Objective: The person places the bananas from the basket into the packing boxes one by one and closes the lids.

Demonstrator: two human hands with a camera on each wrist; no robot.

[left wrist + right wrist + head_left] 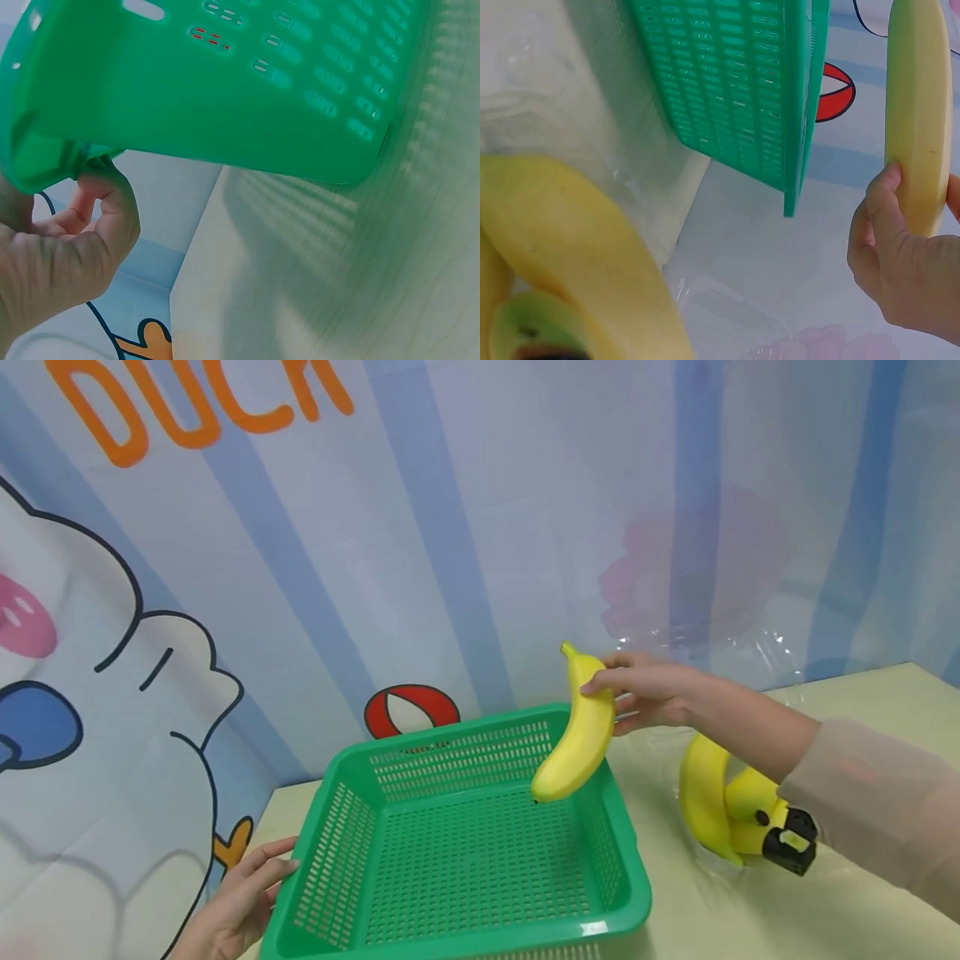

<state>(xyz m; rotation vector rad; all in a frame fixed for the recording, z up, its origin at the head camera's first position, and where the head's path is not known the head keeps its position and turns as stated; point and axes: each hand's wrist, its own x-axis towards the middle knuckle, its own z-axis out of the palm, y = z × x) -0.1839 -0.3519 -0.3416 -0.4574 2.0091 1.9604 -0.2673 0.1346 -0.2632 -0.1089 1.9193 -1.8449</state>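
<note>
My right hand [648,689] holds a yellow banana [581,735] over the right rim of a green plastic basket [480,860], stem up. In the right wrist view the thumb and fingers [885,202] grip the banana [919,97] near one end. My left hand [243,893] is at the basket's left rim. The left wrist view shows its curled fingers [112,202] gripping the edge of the basket [187,97]. The basket's perforated floor is bare in the head view.
More bananas [703,802] lie on the pale table [862,710] to the right of the basket, under my right forearm. Clear plastic wrap [750,652] is around and behind them. A small black device [791,843] shows beside them. Behind stands a printed curtain [525,527].
</note>
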